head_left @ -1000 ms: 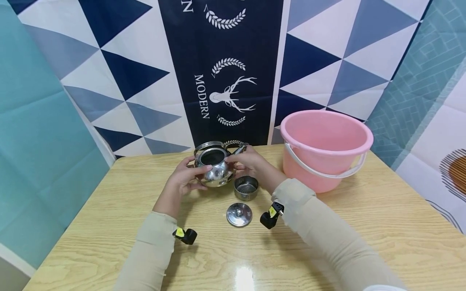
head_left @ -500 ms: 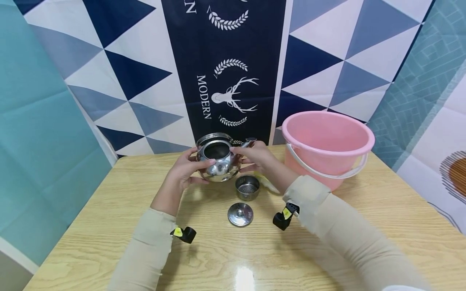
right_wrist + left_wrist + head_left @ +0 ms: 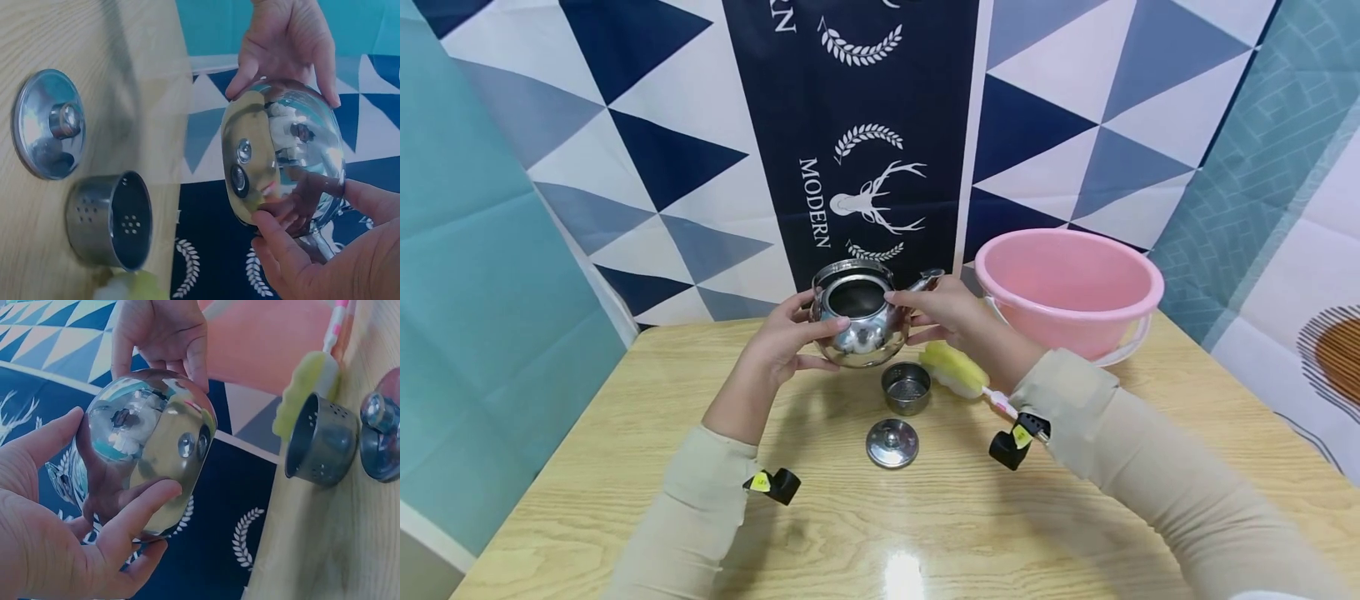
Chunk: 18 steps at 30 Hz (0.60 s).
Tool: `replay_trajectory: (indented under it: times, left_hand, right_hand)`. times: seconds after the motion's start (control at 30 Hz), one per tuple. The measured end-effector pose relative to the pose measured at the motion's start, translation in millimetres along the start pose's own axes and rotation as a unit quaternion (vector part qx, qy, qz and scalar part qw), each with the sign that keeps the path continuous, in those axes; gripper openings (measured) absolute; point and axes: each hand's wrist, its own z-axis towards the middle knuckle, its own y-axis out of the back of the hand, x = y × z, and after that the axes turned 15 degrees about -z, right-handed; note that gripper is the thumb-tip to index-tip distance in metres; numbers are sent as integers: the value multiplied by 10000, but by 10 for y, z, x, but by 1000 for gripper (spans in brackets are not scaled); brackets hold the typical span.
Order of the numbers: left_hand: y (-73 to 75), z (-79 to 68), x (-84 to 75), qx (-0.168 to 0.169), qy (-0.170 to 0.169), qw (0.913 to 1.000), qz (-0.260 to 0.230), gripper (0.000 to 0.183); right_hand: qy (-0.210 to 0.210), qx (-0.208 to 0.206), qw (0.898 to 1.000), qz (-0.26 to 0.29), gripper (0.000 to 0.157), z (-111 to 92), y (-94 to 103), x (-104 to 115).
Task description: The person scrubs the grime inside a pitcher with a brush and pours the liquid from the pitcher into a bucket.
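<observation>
A shiny metal teapot (image 3: 865, 333) is held above the back of the table, its round mouth uncovered and facing the head camera. My left hand (image 3: 778, 337) grips its left side, thumb across the front. On the other side my right hand (image 3: 951, 308) holds it near the spout (image 3: 928, 279), thumb close to the rim. Below the pot a perforated metal strainer (image 3: 906, 392) stands on the table. Nearer to me lies the round lid (image 3: 892, 443), knob up. Both wrist views show the pot's mirror-like body (image 3: 150, 450) between the two hands.
A yellow sponge brush (image 3: 955, 367) with a pink-and-white handle lies right of the strainer, partly under my right forearm. A pink bucket (image 3: 1067, 292) stands at the back right of the wooden table (image 3: 850, 525). Patterned cloth hangs behind.
Both hands have lifted the teapot higher and shifted it slightly right. The sponge brush, hidden behind my right arm before, now shows. Strainer, lid and bucket stay in place.
</observation>
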Motion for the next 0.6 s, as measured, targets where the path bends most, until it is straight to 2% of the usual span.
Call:
replay_trajectory:
  times: [0.13, 0.23, 0.47, 0.6]
  left_hand:
    - [-65, -26, -55, 64, -59, 10000, 23, 80]
    - [-130, -41, -99, -12, -89, 9999, 98, 82]
    - [-331, -67, -192, -169, -276, 9984, 471, 87]
    - [-428, -72, -226, -149, -364, 9981, 472, 88]
  right_hand:
    - [117, -1, 9998, -132, 52, -40, 80, 42]
    - [189, -63, 9997, -114, 52, -58, 145, 66]
    - [216, -195, 9996, 36, 52, -106, 308, 121]
    - [266, -216, 9993, 114, 53, -124, 402, 149]
